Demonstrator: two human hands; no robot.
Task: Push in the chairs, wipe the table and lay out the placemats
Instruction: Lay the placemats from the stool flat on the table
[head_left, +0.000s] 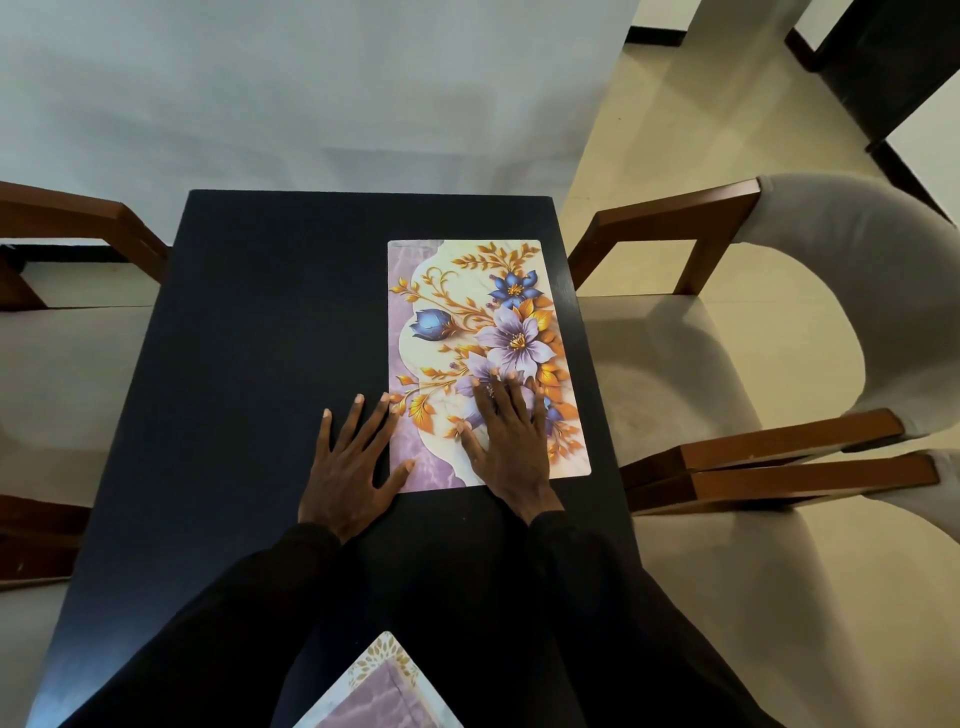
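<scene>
The floral placemat (488, 332) is being squared on the counter (249, 338) by left hand (353, 467) and right hand (511, 447), fingers (506, 402) spread flat, gripping nothing; the spare placemat (382, 691) is probably to be laid next.

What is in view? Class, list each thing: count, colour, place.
table: 1, black, centre.
floral placemat: 1, purple, white and gold, on the table's right half.
second placemat: 1, purple and white, bottom edge, partly seen.
chairs: 4, brown wood with pale seats, two each side.
wall: 1, white, beyond the table.
left hand: 1, flat, at the floral placemat's left edge.
right hand: 1, flat on the floral placemat.
</scene>
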